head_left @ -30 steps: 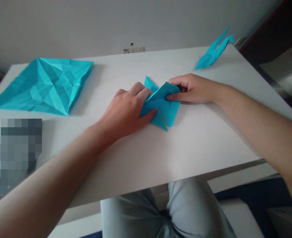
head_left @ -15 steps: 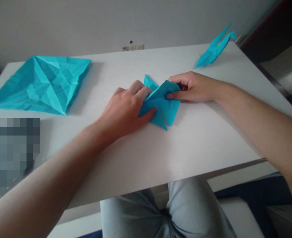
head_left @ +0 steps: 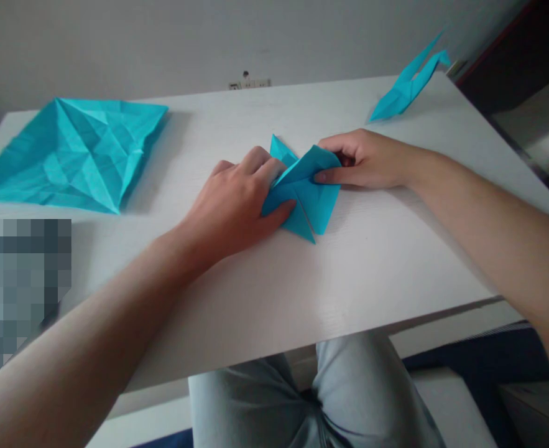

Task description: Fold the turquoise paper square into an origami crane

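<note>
A partly folded turquoise paper piece (head_left: pixel 308 200) lies in the middle of the white table (head_left: pixel 358 274). My left hand (head_left: pixel 237 202) presses on its left side, thumb on the lower flap and fingers curled over the upper edge. From the right, my right hand (head_left: pixel 362 162) pinches a raised flap of the same paper between thumb and fingers. Both hands are closed on the paper.
A large creased turquoise sheet (head_left: pixel 76 152) lies open at the far left. A finished folded paper bird (head_left: pixel 407 84) stands at the far right corner. A wall socket strip (head_left: pixel 249 83) sits behind the table. My knees show below the near edge.
Both hands keep their hold on the folded paper. The raised flap is lifted slightly higher; the view has shifted a little downward.
</note>
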The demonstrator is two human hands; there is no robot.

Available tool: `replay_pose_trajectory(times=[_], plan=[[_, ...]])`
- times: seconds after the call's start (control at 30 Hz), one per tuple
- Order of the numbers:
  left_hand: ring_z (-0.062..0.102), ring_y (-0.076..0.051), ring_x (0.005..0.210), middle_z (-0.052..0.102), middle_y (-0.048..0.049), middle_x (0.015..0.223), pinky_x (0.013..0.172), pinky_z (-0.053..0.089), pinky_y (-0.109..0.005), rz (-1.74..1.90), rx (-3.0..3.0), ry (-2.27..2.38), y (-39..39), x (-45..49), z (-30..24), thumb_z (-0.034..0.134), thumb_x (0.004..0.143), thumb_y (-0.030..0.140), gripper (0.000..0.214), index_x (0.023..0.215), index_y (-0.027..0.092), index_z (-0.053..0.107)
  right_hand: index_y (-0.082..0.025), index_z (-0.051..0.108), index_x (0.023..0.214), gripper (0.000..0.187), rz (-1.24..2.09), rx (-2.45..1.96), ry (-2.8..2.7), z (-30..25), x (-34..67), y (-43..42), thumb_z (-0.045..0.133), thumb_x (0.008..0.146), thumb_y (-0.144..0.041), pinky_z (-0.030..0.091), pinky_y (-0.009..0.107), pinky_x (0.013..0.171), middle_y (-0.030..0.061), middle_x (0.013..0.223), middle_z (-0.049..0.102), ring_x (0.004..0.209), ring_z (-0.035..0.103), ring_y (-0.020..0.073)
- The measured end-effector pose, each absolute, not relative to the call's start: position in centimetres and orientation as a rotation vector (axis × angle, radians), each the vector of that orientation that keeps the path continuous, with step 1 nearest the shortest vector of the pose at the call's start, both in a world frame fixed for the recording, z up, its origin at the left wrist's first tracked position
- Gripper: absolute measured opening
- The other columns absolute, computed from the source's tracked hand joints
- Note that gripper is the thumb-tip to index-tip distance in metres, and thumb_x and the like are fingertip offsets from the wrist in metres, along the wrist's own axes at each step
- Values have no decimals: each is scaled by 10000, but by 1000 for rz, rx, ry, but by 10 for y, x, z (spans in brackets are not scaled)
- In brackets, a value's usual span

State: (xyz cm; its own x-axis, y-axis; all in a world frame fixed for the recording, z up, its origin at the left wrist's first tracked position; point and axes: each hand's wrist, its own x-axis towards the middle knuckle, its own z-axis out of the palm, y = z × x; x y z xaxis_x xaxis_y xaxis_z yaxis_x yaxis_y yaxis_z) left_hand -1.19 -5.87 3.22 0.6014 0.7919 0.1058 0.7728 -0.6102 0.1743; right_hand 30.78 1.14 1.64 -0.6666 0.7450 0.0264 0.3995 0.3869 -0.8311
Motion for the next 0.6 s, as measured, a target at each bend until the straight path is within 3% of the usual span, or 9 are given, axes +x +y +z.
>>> replay_pose_trajectory(times=[0.4,0.6], plan=[[815,-472,1484,748,-209,1656,1334,623,-656,200,2657,1351,-60,-10,35,677,1225,419,414,1603,260,736,-330,907,1076,360,1266,-1037,-2208,18,306,9,1090,970,-621,501,401,805,-15,939,817,948,636,261],[832,-448,1423,792,-169,1551,1283,664,-649,309,2681,1276,-59,-13,33,644,1221,452,419,1605,318,745,-333,918,1022,319,1273,-1015,-2188,21,303,7,1123,931,-559,467,393,755,-27,914,794,877,628,249]])
